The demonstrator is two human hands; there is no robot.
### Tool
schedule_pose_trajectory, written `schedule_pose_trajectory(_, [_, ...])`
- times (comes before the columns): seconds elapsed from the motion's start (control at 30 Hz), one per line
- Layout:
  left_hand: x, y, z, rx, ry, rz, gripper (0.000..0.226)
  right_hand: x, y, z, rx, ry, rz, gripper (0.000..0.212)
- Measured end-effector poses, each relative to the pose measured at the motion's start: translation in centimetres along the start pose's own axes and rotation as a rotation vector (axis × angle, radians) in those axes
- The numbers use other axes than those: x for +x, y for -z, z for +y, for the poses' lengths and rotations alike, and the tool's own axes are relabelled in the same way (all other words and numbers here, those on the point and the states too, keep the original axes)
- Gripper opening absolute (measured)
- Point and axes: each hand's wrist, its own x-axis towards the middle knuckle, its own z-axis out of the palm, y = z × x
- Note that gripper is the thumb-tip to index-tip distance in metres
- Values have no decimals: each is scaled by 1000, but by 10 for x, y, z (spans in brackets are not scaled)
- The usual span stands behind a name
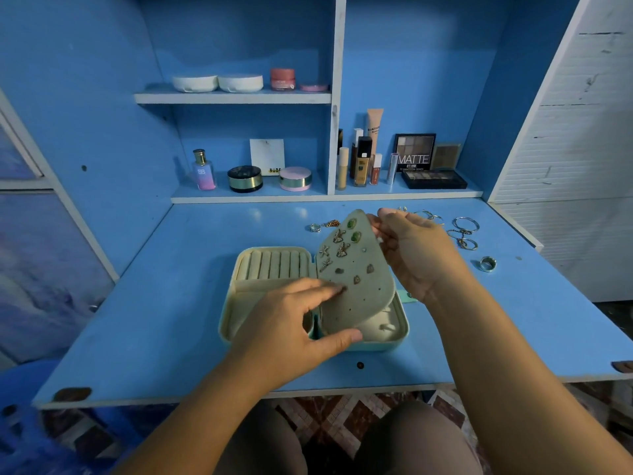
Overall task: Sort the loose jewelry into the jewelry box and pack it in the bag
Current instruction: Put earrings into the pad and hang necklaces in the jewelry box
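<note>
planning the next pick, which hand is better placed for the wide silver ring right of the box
Probably the right hand: the wide silver ring lies on its side, though it holds the earring panel. The left hand presses on that panel.

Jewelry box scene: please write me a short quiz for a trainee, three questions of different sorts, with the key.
1. True or false: the jewelry box is closed.
2. Which hand holds the raised earring panel by its right edge?
3. Where does the wide silver ring lie? A in the ring rolls; B on the desk, right of the box; C on a shelf.
Key: 1 false; 2 the right hand; 3 B.
</note>
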Motion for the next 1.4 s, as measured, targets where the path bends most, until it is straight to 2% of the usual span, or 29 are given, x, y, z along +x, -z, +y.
schedule_pose_trajectory(0.07, [-2,-1,-3,-61,22,45,71,-4,-2,3,73,13,-53,13])
schedule_pose_trajectory(0.13, [-4,-1,-4,-141,47,81,64,-9,2,7,-1,80,-25,13])
schedule_pose_trajectory(0.23, [-6,1,-5,-192,51,117,50,-18,16,18,-557,302,163,11])
schedule_pose_trajectory(0.27, [-6,2,-6,-205,47,122,46,-22,21,22,-713,356,162,10])
schedule_pose_trajectory(0.4, [-6,6,-11,-318,103,98,38,-27,40,43,-1341,419,-55,6])
schedule_pose_trajectory(0.47, [-6,8,-14,-373,132,71,36,-28,43,47,-1494,441,-85,8])
schedule_pose_trajectory(0.6, [-6,8,-15,-408,128,58,39,-29,40,40,-1588,390,-132,11])
schedule_pose_trajectory(0.77, [-7,6,-15,-399,75,51,41,-31,46,24,-1489,387,-68,22])
schedule_pose_trajectory(1.0, [-7,4,-14,-319,-13,91,39,-33,39,27,-1557,409,-201,13])
schedule_pose_trajectory(1.4, [-8,3,-16,-344,1,107,38,-29,31,37,-1658,388,-225,21])
